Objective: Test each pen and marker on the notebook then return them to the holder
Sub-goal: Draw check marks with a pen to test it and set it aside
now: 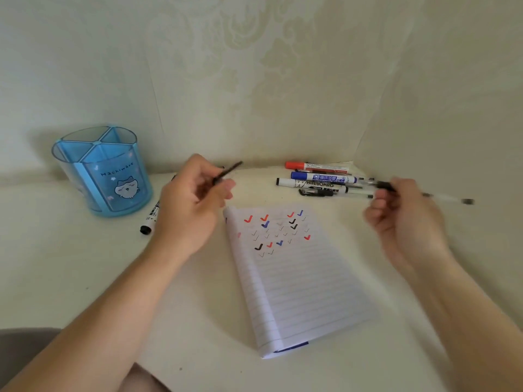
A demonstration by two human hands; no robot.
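Gripped in the right hand, fingers curled round it: a clear pen, raised above the table at the right of the notebook. Long axis nearly level, left to right, sloping slightly down toward the right; dark section at the fingers, clear barrel sticking out rightward to a dark end. Too blurred to tell which end bears the tip.

Pinched between thumb and fingertips of the left hand: a thin dark piece, slanting up and to the right, away from the body, over the notebook's far left corner.

Lying open between the two hands, the notebook, lined, long axis running away from the body and leaning left, with red, blue and black ticks on its upper part.

At far left, standing upright and well apart from the pen, the blue holder, divided into compartments.

Beside its base, a black marker, partly hidden behind the left hand.

Beyond the notebook, against the wall, lying left to right in a cluster: red marker, blue marker, whiteboard marker, black pen.
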